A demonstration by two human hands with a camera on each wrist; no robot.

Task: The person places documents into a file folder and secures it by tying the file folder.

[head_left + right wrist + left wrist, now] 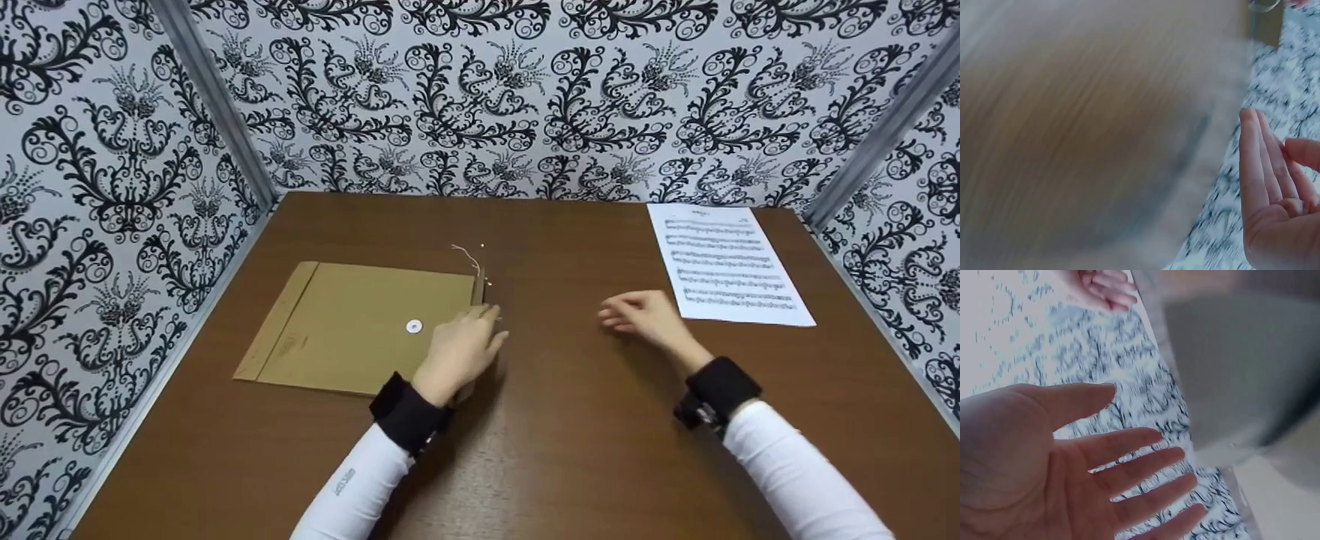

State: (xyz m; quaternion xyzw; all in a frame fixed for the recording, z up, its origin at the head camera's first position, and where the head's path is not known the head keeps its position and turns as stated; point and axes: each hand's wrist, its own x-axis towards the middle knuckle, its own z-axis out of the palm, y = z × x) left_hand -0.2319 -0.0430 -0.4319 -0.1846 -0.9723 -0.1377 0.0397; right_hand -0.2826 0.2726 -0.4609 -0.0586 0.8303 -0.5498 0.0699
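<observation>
A brown string-tie envelope (360, 322) lies on the left half of the table, with a white round button (414, 326) on its face. From its right end trails a thin white string (469, 256). My left hand (461, 349) is over the envelope's right edge; whether it touches is unclear. In the left wrist view that hand (1089, 461) has straight, spread fingers and holds nothing. My right hand (645, 319) hovers over the table, left of a sheet of music (727, 262). Its fingers (1252, 163) look extended in the right wrist view, with nothing between them.
The brown table (555, 420) is bordered by walls with a black-and-white swirl pattern (495, 97). Grey posts (217, 105) stand at the corners. Blurred surfaces fill much of both wrist views.
</observation>
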